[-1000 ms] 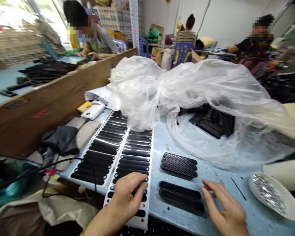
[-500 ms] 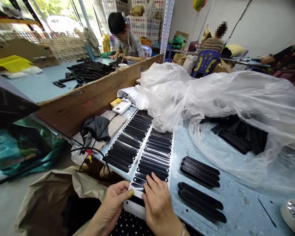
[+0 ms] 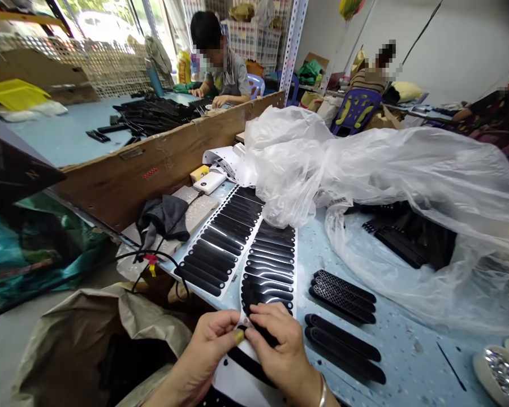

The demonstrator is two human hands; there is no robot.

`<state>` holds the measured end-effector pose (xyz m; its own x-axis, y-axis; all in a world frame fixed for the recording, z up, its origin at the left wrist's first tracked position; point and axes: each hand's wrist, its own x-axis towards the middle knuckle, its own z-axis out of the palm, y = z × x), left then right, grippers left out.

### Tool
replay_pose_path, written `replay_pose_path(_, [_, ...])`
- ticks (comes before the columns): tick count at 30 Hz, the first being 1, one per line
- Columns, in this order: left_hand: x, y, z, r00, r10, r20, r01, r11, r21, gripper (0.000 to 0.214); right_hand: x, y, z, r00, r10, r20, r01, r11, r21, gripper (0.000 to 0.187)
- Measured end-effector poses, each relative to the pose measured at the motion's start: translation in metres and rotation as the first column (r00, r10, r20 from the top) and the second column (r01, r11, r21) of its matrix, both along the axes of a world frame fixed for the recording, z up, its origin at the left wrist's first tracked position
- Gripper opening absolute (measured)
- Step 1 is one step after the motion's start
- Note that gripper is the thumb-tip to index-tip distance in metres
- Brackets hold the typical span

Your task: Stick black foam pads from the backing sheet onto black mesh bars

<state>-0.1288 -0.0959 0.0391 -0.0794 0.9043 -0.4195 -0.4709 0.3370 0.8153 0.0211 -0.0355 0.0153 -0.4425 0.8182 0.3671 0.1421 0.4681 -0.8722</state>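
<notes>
A white sheet of black strip-shaped stickers (image 3: pixel 269 265) lies at the table's front edge, its near end bent up and hanging over. My left hand (image 3: pixel 207 345) pinches the left edge of this sheet between thumb and fingers. Close beside it, my right hand (image 3: pixel 282 342) is closed with thumb and fingertips on the same spot, at the end of one black strip. The fingers partly hide that strip, so whether it is lifted off the backing I cannot tell. A second sticker sheet (image 3: pixel 220 243) lies flat to the left.
To the right lie patterned black strips (image 3: pixel 343 297) and smooth black strips (image 3: pixel 343 347). Behind them, clear plastic sheeting (image 3: pixel 365 164) covers black parts (image 3: pixel 407 237). A wooden board (image 3: pixel 152 152) borders the left. A dish of shiny stones (image 3: pixel 503 367) stands far right. A co-worker (image 3: pixel 224 68) sits beyond.
My right hand has gone from lying on the sheet to pinching at its left edge beside my left hand. The sheet's near part has bent upward.
</notes>
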Motion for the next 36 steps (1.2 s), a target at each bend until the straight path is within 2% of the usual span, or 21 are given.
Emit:
replay_pose_path(4, [0.002, 0.003, 0.000, 0.998, -0.021, 0.053, 0.022, 0.999, -0.025, 0.021, -0.001, 0.004, 0.002, 0.994, 0.016, -0.108, -0.041, 0.971, -0.237, 0.016])
replay_pose_path(7, [0.000, 0.003, -0.004, 0.999, 0.034, 0.039, -0.030, 0.995, -0.091, 0.025, 0.002, 0.014, 0.007, 0.975, -0.113, -0.191, 0.018, 0.898, -0.440, 0.014])
replay_pose_path(8, [-0.002, 0.002, -0.007, 0.998, 0.055, -0.029, -0.058, 0.993, -0.105, 0.027, 0.006, 0.020, 0.012, 0.958, -0.180, -0.221, 0.046, 0.863, -0.503, 0.012])
replay_pose_path(10, [-0.011, 0.000, -0.014, 0.953, 0.086, -0.291, -0.113, 0.991, -0.077, 0.030, 0.021, 0.035, 0.025, 0.905, -0.311, -0.292, 0.092, 0.811, -0.578, 0.013])
replay_pose_path(11, [-0.017, -0.001, -0.018, 0.881, 0.101, -0.462, -0.131, 0.991, -0.031, 0.032, 0.032, 0.043, 0.033, 0.871, -0.364, -0.331, 0.116, 0.806, -0.580, 0.014])
replay_pose_path(12, [-0.023, -0.001, -0.021, 0.768, 0.118, -0.629, -0.129, 0.991, 0.028, 0.034, 0.045, 0.051, 0.042, 0.839, -0.406, -0.362, 0.150, 0.813, -0.563, 0.015])
replay_pose_path(14, [-0.035, 0.000, -0.026, 0.467, 0.176, -0.867, -0.091, 0.984, 0.151, 0.036, 0.074, 0.064, 0.058, 0.803, -0.459, -0.380, 0.242, 0.834, -0.496, 0.018])
replay_pose_path(15, [-0.039, 0.003, -0.026, 0.343, 0.200, -0.918, -0.049, 0.980, 0.195, 0.037, 0.088, 0.068, 0.064, 0.808, -0.467, -0.358, 0.287, 0.844, -0.452, 0.018])
replay_pose_path(16, [-0.041, 0.006, -0.025, 0.257, 0.219, -0.941, -0.006, 0.974, 0.225, 0.037, 0.100, 0.071, 0.067, 0.833, -0.459, -0.310, 0.324, 0.858, -0.398, 0.018])
replay_pose_path(17, [-0.040, 0.010, -0.022, 0.211, 0.236, -0.949, 0.032, 0.968, 0.248, 0.037, 0.110, 0.071, 0.068, 0.867, -0.438, -0.239, 0.352, 0.876, -0.330, 0.017])
replay_pose_path(18, [-0.036, 0.015, -0.018, 0.203, 0.262, -0.944, 0.055, 0.959, 0.278, 0.037, 0.117, 0.069, 0.068, 0.901, -0.406, -0.151, 0.362, 0.898, -0.251, 0.017])
replay_pose_path(19, [-0.029, 0.020, -0.013, 0.230, 0.286, -0.930, 0.063, 0.949, 0.308, 0.035, 0.121, 0.066, 0.065, 0.929, -0.365, -0.063, 0.350, 0.921, -0.168, 0.017])
replay_pose_path(20, [-0.019, 0.026, -0.008, 0.289, 0.296, -0.910, 0.061, 0.943, 0.326, 0.034, 0.122, 0.061, 0.062, 0.947, -0.320, 0.013, 0.320, 0.943, -0.091, 0.018])
replay_pose_path(21, [-0.007, 0.033, -0.004, 0.379, 0.283, -0.881, 0.058, 0.943, 0.328, 0.031, 0.120, 0.055, 0.058, 0.959, -0.273, 0.074, 0.276, 0.961, -0.025, 0.018])
replay_pose_path(22, [0.006, 0.040, 0.000, 0.500, 0.213, -0.840, 0.080, 0.954, 0.289, 0.029, 0.117, 0.049, 0.055, 0.965, -0.234, 0.123, 0.232, 0.972, 0.029, 0.018])
replay_pose_path(24, [0.034, 0.055, 0.004, 0.741, -0.078, -0.667, 0.231, 0.962, 0.145, 0.027, 0.110, 0.038, 0.048, 0.960, -0.184, 0.212, 0.162, 0.980, 0.117, 0.016])
replay_pose_path(25, [0.047, 0.062, 0.005, 0.810, -0.232, -0.538, 0.330, 0.939, 0.092, 0.029, 0.107, 0.033, 0.046, 0.949, -0.186, 0.256, 0.147, 0.976, 0.162, 0.015])
replay_pose_path(27, [0.068, 0.076, 0.006, 0.863, -0.402, -0.305, 0.436, 0.898, 0.050, 0.033, 0.107, 0.028, 0.043, 0.922, -0.229, 0.311, 0.152, 0.955, 0.254, 0.017])
replay_pose_path(30, [0.083, 0.093, 0.007, 0.894, -0.431, -0.127, 0.436, 0.900, 0.017, 0.035, 0.120, 0.027, 0.038, 0.906, -0.328, 0.268, 0.228, 0.911, 0.344, 0.018])
replay_pose_path(33, [0.086, 0.106, 0.009, 0.904, -0.422, -0.076, 0.421, 0.907, -0.024, 0.033, 0.141, 0.030, 0.032, 0.894, -0.404, 0.196, 0.309, 0.870, 0.385, 0.020])
replay_pose_path(36, [0.086, 0.116, 0.008, 0.891, -0.442, -0.103, 0.441, 0.897, -0.035, 0.031, 0.154, 0.033, 0.027, 0.897, -0.405, 0.175, 0.319, 0.870, 0.377, 0.020])
